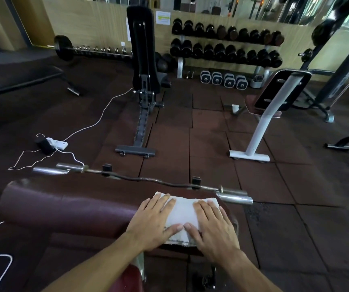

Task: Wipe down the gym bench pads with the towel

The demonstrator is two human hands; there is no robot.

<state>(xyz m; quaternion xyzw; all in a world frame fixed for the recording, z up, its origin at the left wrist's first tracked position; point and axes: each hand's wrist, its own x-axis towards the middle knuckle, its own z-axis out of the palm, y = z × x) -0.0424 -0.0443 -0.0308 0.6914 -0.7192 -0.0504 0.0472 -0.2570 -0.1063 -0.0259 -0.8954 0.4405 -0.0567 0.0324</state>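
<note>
Two hands lie flat on the towel (185, 216), and that is how we hold it: our left hand (154, 224) and right hand (213, 228) rest palm-down with fingers straight and slightly spread, pressing the cloth rather than pinching it. The thumbs nearly meet at the towel's near edge.

We find the towel folded into a small white pad, draped over the right end of the maroon bench pad (68, 207), close to that pad's right edge. Its far edge curls toward the pad's far edge, just short of the curl bar (148, 180) that rests beyond.

We judge the towel soft, light and limp. It has no stiffness of its own, so it will bunch or slide out from under the palms if we push with too little weight. The vinyl of the pad looks smooth and a little glossy, so the cloth should glide easily; flat pressure across the whole fold seems the best hold, with fingertips bearing on the leading edge to keep it from rolling under.

Most of the pad stretches away to our left with no cloth on it, so we reckon the wiping has much ground left to cover. A long sweep toward the left edge seems the sensible next stroke. The frayed near edge of the towel may snag, so we would keep our thumbs on it.
</note>
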